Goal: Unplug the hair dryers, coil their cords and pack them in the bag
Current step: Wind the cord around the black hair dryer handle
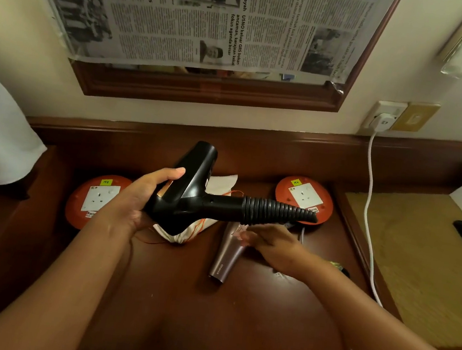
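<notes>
Here the left hand grips the black dryer above the desk

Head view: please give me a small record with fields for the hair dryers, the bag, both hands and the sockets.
black hair dryer: lifted off the desk, held in left hand
pink hair dryer: lying on desk
right hand: on pink hair dryer's upper end; grip unclear
white bag: on desk, beneath black dryer
orange socket reels: two, both sockets empty
wall socket: white plug in, white cord hanging
</notes>
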Demonstrator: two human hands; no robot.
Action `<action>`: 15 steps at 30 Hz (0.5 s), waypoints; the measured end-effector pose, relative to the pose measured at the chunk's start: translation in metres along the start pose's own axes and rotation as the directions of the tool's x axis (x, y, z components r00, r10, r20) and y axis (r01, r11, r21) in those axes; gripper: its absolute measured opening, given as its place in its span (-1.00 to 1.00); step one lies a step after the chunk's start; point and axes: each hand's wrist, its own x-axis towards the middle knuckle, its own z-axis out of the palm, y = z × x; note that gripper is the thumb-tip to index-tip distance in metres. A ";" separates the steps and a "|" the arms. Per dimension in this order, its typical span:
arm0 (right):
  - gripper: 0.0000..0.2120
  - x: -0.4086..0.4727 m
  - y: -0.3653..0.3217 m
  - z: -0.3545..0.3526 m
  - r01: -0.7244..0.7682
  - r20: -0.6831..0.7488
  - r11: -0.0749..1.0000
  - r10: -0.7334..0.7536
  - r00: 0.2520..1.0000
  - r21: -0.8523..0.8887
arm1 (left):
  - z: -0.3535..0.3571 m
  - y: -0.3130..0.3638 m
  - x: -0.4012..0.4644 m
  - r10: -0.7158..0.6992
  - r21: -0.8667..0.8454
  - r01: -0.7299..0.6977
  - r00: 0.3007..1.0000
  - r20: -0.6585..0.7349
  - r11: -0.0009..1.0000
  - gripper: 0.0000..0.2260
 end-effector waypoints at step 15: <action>-0.93 0.010 -0.016 -0.046 -0.008 0.339 0.977 0.082 0.937 -0.214 | -0.002 0.001 -0.010 -0.113 0.141 0.098 0.988 0.105 0.985 -0.34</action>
